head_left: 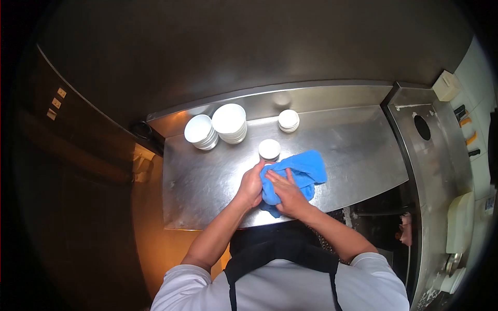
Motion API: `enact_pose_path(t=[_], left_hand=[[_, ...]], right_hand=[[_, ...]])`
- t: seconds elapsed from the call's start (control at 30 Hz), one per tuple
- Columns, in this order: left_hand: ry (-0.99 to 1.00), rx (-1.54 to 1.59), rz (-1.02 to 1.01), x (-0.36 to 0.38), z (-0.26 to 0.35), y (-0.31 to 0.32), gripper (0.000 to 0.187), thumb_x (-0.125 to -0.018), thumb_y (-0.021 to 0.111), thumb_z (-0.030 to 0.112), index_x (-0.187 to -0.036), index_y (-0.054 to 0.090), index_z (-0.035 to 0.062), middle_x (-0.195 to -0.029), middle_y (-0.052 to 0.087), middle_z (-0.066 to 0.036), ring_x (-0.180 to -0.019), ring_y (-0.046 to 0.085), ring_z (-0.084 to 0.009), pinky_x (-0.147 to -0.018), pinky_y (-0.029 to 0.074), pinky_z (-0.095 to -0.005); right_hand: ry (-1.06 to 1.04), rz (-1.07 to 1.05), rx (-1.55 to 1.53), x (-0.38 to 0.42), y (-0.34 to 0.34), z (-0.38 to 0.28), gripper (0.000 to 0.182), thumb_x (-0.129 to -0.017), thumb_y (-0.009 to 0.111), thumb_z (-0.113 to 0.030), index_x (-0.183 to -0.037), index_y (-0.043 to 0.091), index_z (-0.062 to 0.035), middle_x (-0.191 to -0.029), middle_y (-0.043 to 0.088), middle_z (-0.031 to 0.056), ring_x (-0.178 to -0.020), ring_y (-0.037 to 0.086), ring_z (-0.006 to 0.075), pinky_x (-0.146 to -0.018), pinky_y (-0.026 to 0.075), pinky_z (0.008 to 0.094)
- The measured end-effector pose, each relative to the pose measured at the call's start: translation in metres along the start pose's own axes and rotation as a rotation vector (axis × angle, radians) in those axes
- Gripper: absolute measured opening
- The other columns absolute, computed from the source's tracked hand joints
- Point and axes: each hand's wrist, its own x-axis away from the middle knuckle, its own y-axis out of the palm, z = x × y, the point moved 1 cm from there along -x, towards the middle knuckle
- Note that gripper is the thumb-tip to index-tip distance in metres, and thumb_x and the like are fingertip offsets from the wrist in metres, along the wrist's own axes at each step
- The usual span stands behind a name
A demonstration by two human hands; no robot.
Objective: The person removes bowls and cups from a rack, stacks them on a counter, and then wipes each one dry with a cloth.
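Close to the front edge of the steel counter, my two hands meet around a blue cloth [307, 167]. My left hand [251, 185] is closed at the cloth's left side, where a sliver of a small white bowl [268, 164] shows by the thumb; the cloth covers most of it. Pressing the bunched cloth from the right is my right hand [288, 195], its fingers bent over the fabric. Just beyond the fingertips stands a small white bowl or short stack [269, 150]. Farther back sits a stack of small white bowls [289, 121].
Two taller stacks of larger white bowls, one left [200, 129] and one beside it [230, 120], stand at the back left of the steel counter [358, 140]. A raised metal ledge runs behind. To the right is a steel unit with a dark round hole [422, 127]; knives [465, 121] hang on the wall.
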Motion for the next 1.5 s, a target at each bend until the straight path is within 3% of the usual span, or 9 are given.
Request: enact_pose_path(t=[0.1, 0.23, 0.47, 0.67, 0.77, 0.9, 1.0, 1.27, 1.5], left_hand=[[-0.032, 0.059, -0.136, -0.005, 0.002, 0.003, 0.048, -0.106, 0.036, 0.037, -0.127, 0.053, -0.0028, -0.119, 0.061, -0.019, -0.111, 0.061, -0.0266, -0.1, 0.047, -0.0418], [0.145, -0.132, -0.126, 0.011, 0.006, 0.023, 0.047, -0.106, 0.036, 0.039, -0.131, 0.049, 0.0017, -0.122, 0.059, -0.015, -0.107, 0.061, -0.0232, -0.094, 0.048, -0.038], [0.284, -0.347, -0.264, 0.008, -0.016, 0.016, 0.015, -0.095, 0.063, 0.01, -0.109, 0.06, 0.003, -0.098, 0.065, -0.001, -0.089, 0.058, -0.0065, -0.082, 0.047, -0.0223], [0.431, -0.36, -0.092, -0.002, -0.024, 0.014, 0.014, -0.096, 0.059, 0.006, -0.108, 0.06, 0.0005, -0.092, 0.067, -0.003, -0.081, 0.061, -0.0075, -0.074, 0.05, -0.0247], [0.87, -1.091, 0.034, 0.022, -0.017, 0.04, 0.013, -0.087, 0.061, -0.001, -0.1, 0.065, -0.0012, -0.094, 0.07, -0.018, -0.085, 0.071, -0.0301, -0.079, 0.055, -0.0369], [1.167, -1.101, -0.079, 0.007, -0.019, 0.034, 0.015, -0.085, 0.063, -0.002, -0.099, 0.066, 0.0003, -0.098, 0.071, -0.017, -0.089, 0.07, -0.0352, -0.087, 0.055, -0.0445], [1.241, -1.174, -0.078, -0.002, -0.022, 0.031, 0.014, -0.084, 0.064, -0.001, -0.098, 0.067, 0.0016, -0.096, 0.071, -0.015, -0.092, 0.069, -0.0342, -0.09, 0.054, -0.0472], [1.085, -1.24, 0.307, 0.004, -0.02, -0.016, 0.012, -0.087, 0.066, 0.009, -0.097, 0.063, 0.0024, -0.094, 0.066, -0.019, -0.096, 0.064, -0.0396, -0.087, 0.051, -0.0455], [0.962, -1.656, 0.39, -0.036, -0.007, -0.098, 0.014, -0.084, 0.067, 0.01, -0.098, 0.063, 0.0059, -0.099, 0.066, -0.011, -0.101, 0.06, -0.0298, -0.111, 0.023, -0.0607]], right_hand=[[-0.031, 0.09, 0.02, 0.002, -0.017, 0.011, 0.05, -0.075, 0.067, 0.001, -0.124, 0.06, -0.0006, -0.119, 0.065, 0.0179, -0.118, 0.06, 0.034, -0.112, 0.033, 0.0509], [0.394, 0.397, -0.419, -0.002, -0.038, 0.009, 0.027, -0.087, 0.062, -0.003, -0.113, 0.064, 0.0025, -0.102, 0.068, 0.0156, -0.095, 0.066, 0.0251, -0.087, 0.05, 0.0346], [0.563, 0.624, -0.421, -0.001, -0.05, 0.05, 0.016, -0.096, 0.059, -0.012, -0.101, 0.069, -0.0002, -0.089, 0.07, 0.0076, -0.084, 0.064, 0.0152, -0.077, 0.05, 0.0314], [0.412, 0.665, -0.55, 0.012, -0.03, 0.017, 0.032, -0.093, 0.06, -0.012, -0.12, 0.061, 0.0051, -0.121, 0.064, 0.0179, -0.112, 0.061, 0.0233, -0.097, 0.046, 0.0355], [0.236, 0.49, -0.453, -0.002, -0.023, -0.005, 0.047, -0.094, 0.057, -0.014, -0.135, 0.045, 0.0077, -0.146, 0.033, 0.0234, -0.135, 0.034, 0.0301, -0.111, 0.027, 0.0401], [0.681, 0.465, -0.737, -0.009, -0.027, 0.014, 0.03, -0.1, 0.053, -0.023, -0.11, 0.06, 0.0042, -0.105, 0.065, 0.0157, -0.096, 0.06, 0.0217, -0.086, 0.047, 0.0341], [0.67, 0.548, -0.619, -0.011, -0.023, 0.02, 0.031, -0.1, 0.055, -0.026, -0.089, 0.061, 0.0022, -0.074, 0.061, 0.0066, -0.07, 0.054, 0.0146, -0.066, 0.046, 0.0324], [0.593, 0.635, -0.3, 0.001, -0.034, 0.023, 0.031, -0.099, 0.057, -0.026, -0.088, 0.064, 0.0017, -0.078, 0.065, 0.0085, -0.075, 0.061, 0.0164, -0.068, 0.049, 0.0347], [0.562, 0.941, -0.734, 0.005, -0.082, 0.059, 0.037, -0.102, 0.053, -0.036, -0.11, 0.06, -0.0014, -0.099, 0.064, 0.0053, -0.089, 0.06, 0.0147, -0.082, 0.048, 0.0309]])
